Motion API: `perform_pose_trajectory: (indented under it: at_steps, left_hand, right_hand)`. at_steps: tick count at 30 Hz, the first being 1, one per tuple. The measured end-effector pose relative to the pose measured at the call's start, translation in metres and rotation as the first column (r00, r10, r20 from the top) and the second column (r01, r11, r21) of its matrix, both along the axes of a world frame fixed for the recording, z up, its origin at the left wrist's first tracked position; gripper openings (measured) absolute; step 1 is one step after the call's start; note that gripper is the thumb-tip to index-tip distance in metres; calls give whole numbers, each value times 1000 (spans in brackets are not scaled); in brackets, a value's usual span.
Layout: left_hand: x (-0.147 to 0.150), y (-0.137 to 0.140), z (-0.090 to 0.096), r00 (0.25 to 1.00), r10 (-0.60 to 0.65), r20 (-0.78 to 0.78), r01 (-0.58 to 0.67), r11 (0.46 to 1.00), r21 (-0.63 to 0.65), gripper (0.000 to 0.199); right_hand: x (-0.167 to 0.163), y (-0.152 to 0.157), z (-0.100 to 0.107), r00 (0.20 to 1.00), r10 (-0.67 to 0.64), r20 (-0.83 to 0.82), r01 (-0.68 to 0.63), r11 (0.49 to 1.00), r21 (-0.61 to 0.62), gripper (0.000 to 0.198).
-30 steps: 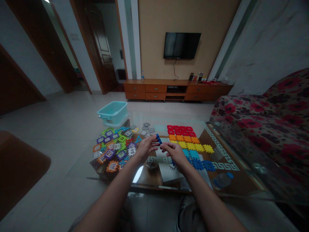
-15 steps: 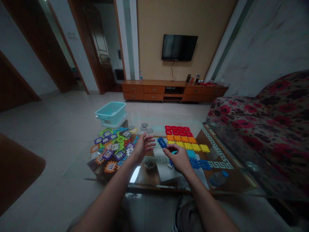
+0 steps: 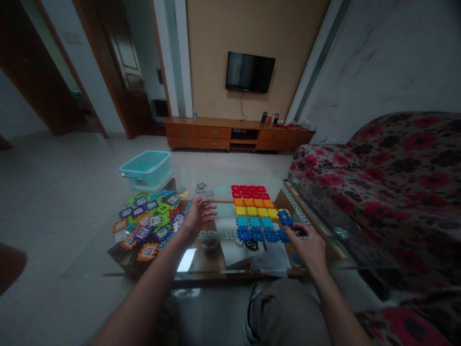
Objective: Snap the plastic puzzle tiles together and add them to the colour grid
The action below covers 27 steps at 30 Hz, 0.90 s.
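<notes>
My right hand pinches a dark blue interlocking tile by its lower edge, at the right end of the laid-out rows. Those rows run from red tiles at the back through orange tiles, yellow tiles and light blue tiles to dark blue tiles nearest me. My left hand hovers with fingers apart and nothing in it, just right of a mixed pile of notched tiles in purple, green, orange and other colours.
The tiles lie on a glass table. A teal bin stands behind the pile, with several grey tiles to its right. A small glass bowl sits near the front. A floral sofa borders the right side.
My right hand has carried the dark blue tile rightward, from between my hands to the right end of the rows. My left hand stays open near the pile. The view has turned right.
</notes>
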<state>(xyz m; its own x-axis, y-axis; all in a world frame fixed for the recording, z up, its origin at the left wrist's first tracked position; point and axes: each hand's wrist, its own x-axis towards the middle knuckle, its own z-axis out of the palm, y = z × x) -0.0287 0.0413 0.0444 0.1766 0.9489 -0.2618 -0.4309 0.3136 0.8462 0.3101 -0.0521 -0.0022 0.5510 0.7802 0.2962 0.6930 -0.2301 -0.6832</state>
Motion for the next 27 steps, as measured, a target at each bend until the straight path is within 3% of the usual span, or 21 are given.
perform_pose_trajectory:
  at_steps: [4, 8, 27]
  left_hand:
    - [2, -1, 0, 999, -19, -33, 19, 1000, 18, 45]
    - [3, 0, -4, 997, -53, -54, 55, 998, 38, 48]
    - [6, 5, -8, 989, -119, -90, 122, 992, 24, 50]
  right_hand:
    - [35, -19, -40, 976, -193, 102, 200, 978, -65, 50]
    - [50, -26, -66, 950, -254, 183, 272, 959, -77, 52]
    - [46, -14, -79, 925, -281, 255, 335, 920, -204, 47]
